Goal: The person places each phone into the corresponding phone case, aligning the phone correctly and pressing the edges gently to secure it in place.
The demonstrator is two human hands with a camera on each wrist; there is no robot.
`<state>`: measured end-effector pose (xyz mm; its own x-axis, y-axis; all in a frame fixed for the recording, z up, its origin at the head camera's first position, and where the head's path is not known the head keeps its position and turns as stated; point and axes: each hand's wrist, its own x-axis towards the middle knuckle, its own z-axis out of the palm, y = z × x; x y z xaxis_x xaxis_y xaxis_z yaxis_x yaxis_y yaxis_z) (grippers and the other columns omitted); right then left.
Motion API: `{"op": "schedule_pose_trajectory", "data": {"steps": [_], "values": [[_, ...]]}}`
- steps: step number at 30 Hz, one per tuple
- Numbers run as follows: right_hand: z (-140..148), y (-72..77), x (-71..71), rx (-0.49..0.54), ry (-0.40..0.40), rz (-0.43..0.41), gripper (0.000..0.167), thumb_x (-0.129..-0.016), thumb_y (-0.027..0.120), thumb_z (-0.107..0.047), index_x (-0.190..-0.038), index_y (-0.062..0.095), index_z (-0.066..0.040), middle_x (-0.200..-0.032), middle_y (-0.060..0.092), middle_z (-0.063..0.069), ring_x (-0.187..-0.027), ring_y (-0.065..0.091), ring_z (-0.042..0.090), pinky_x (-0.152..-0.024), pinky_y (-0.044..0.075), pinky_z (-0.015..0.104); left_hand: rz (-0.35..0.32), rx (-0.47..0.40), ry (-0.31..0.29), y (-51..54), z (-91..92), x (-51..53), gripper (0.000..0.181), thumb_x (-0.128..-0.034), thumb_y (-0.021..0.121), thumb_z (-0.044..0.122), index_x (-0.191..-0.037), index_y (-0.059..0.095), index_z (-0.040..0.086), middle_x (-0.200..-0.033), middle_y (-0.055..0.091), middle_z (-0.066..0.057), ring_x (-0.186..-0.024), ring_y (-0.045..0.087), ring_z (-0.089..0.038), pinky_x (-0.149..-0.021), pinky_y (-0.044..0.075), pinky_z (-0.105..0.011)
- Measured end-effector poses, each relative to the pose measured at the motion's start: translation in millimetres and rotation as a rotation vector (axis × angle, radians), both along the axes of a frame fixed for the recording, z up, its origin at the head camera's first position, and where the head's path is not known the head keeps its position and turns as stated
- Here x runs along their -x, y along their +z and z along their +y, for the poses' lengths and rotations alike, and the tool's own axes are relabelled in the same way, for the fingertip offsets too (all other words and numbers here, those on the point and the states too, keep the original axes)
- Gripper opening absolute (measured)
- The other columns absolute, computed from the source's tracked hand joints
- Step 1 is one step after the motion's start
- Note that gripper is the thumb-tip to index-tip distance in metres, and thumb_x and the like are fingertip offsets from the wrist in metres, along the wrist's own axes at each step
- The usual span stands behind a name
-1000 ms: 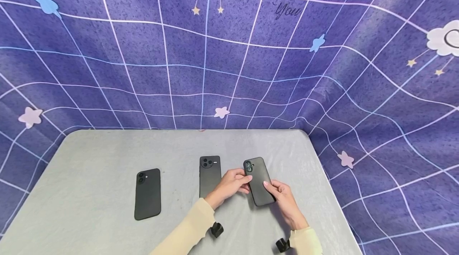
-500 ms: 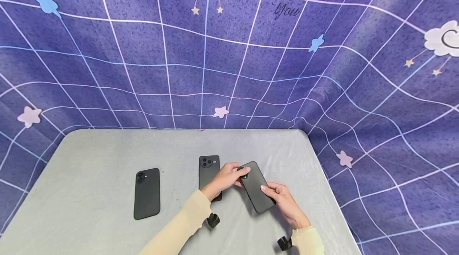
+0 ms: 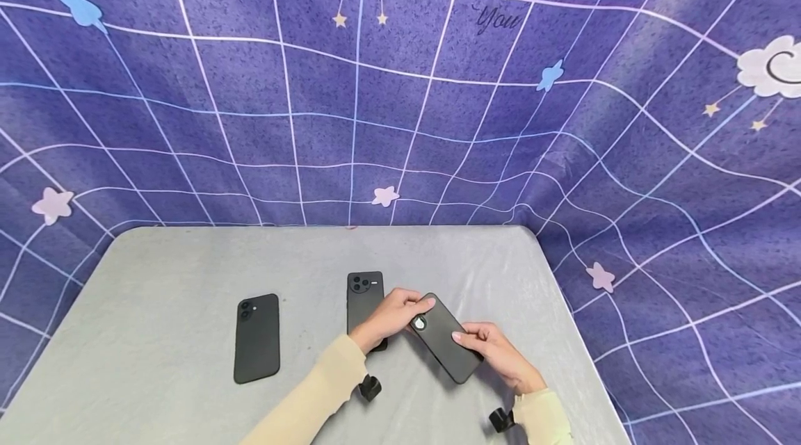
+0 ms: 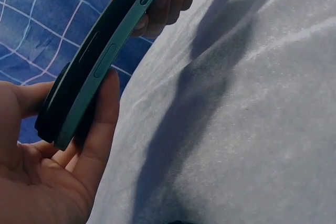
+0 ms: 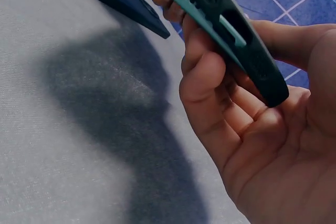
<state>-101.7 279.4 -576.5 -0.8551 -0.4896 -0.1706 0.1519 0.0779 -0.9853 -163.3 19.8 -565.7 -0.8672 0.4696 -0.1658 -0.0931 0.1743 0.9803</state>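
Observation:
Both hands hold a phone (image 4: 107, 59) with a teal frame and a dark phone case (image 3: 447, 341) on its back, above the table. My left hand (image 3: 393, 311) grips the camera end, thumb on the case's top corner beside a pale camera cutout (image 3: 419, 322). My right hand (image 3: 497, 353) pinches the opposite end, thumb on the back. Seen from the left wrist, case and frame run side by side along the button edge; the frame shows uncovered. In the right wrist view the case's bottom edge (image 5: 262, 72) has small holes and a slot, with teal beside it. The screen is hidden.
A dark phone with a round camera block (image 3: 366, 292) lies partly under my left wrist. Another dark phone (image 3: 257, 339) lies further left. The grey cloth-covered table (image 3: 169, 292) ends at a purple gridded curtain (image 3: 325, 97).
The cased phone has come lower and turned, its camera end swinging left. My left thumb has shifted onto the top corner. The camera cutout, dark with lenses before, now looks pale.

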Motion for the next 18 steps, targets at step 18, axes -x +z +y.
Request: {"op": "schedule_pose_trajectory", "data": {"steps": [18], "values": [[4, 1.1, -6.6, 0.094, -0.301, -0.190, 0.019, -0.108, 0.064, -0.017, -0.117, 0.074, -0.002, -0.097, 0.078, -0.002, -0.086, 0.073, 0.009, -0.083, 0.059, 0.025, 0.017, -0.082, 0.142, -7.1, 4.1, -10.5, 0.032, -0.1082, 0.066, 0.033, -0.103, 0.074, 0.003, -0.083, 0.075, -0.001, -0.073, 0.069, -0.013, -0.066, 0.061, -0.031]]}}
